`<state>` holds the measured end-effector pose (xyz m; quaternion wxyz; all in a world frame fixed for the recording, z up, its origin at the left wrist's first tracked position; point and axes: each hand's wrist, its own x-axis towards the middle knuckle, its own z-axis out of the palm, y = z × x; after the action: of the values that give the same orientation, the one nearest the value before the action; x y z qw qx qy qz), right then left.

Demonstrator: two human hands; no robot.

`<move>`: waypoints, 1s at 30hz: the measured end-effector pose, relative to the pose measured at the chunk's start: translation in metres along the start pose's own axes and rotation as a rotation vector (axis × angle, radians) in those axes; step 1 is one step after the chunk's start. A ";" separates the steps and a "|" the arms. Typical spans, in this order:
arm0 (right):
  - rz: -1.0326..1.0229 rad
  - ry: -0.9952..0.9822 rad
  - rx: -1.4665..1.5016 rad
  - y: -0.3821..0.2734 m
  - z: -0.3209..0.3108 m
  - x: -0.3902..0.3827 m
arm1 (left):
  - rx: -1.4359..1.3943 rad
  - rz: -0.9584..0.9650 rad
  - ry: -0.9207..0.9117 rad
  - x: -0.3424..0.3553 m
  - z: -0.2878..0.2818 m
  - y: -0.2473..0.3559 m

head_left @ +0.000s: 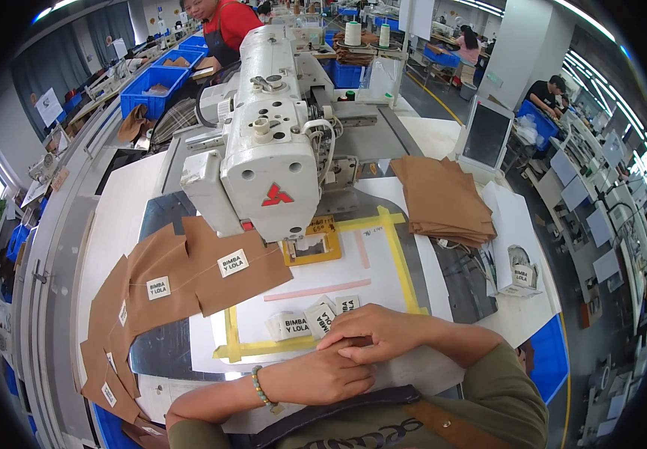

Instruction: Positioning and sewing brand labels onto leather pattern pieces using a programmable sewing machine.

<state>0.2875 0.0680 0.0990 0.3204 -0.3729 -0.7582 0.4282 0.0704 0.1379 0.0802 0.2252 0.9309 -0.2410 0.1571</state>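
Observation:
My left hand, with a beaded bracelet on its wrist, rests closed against my right hand. The right fingers lie over the left ones, and no object shows in either. Just beyond them, several white labels with dark print lie in loose piles on a white sheet framed with yellow tape. Farther off, a white sewing machine head stands over a yellow-edged clamp frame. Brown fabric pieces bearing white labels run from beneath the machine toward the left.
A stack of brown fabric pieces lies to the right of the machine. Next to it are a dark screen and a white box holding more labels. Thread cones stand behind. Another person in red is beyond the machine, near blue bins.

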 end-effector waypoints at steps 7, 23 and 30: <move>-0.015 -0.032 0.034 0.002 -0.001 -0.001 | 0.002 0.013 0.014 0.003 0.001 0.002; 0.036 -0.037 -0.003 0.002 -0.001 0.001 | 0.081 -0.006 -0.014 -0.001 0.004 -0.003; -0.030 -0.077 0.019 0.010 -0.006 -0.001 | 0.103 -0.006 0.005 0.000 0.006 -0.004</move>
<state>0.2952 0.0734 0.0927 0.3007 -0.3417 -0.7714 0.4447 0.0736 0.1374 0.0739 0.1778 0.9417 -0.2290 0.1708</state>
